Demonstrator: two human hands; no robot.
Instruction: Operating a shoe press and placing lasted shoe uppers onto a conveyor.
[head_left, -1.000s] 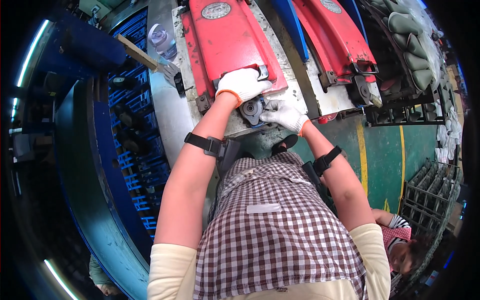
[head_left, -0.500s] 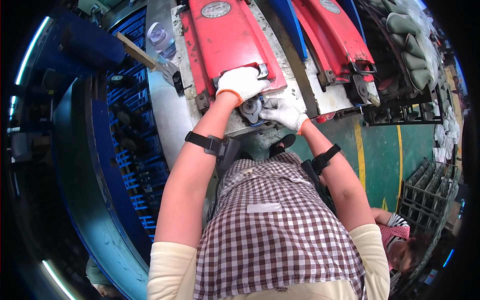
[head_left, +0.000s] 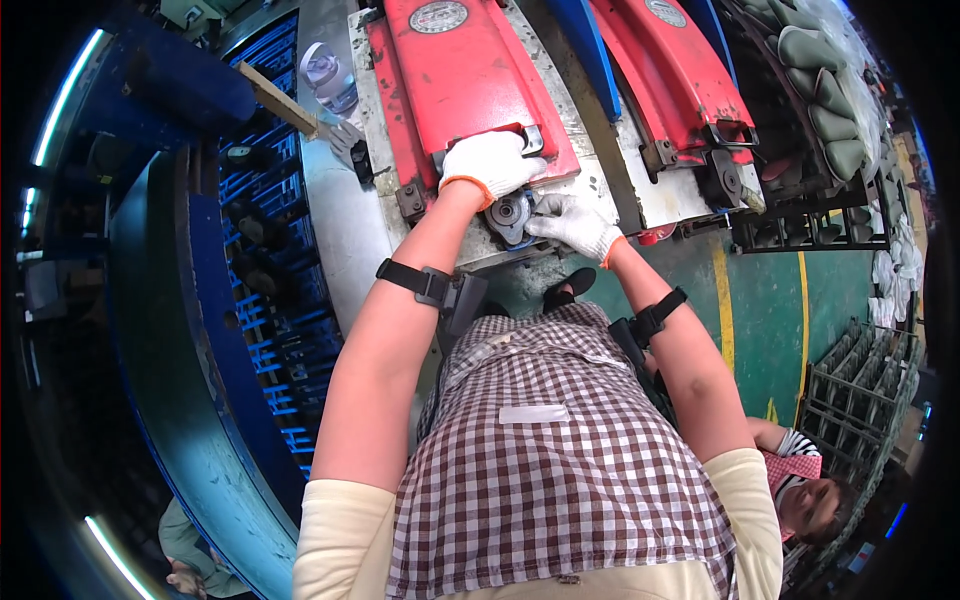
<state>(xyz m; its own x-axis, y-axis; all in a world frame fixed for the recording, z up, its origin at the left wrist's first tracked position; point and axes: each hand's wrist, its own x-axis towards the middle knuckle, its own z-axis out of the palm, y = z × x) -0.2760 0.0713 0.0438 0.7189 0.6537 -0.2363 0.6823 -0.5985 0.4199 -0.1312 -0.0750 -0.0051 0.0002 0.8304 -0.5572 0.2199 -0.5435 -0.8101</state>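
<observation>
Left hand [head_left: 490, 165] unmoved on red press [head_left: 470, 80]; right hand [head_left: 572, 225] still at round part [head_left: 510, 212].

From my head, one fisheye view looks steeply down, close over my checked apron [head_left: 540, 470], toward the red machine [head_left: 470, 80] ahead.

Red cover [head_left: 470, 80] close above round part [head_left: 510, 213]

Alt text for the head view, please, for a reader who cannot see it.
A person's white-gloved left hand rests on a red metal press lid's front edge while the gloved right hand touches a round grey metal part just below. A second red lid stands alongside.
</observation>
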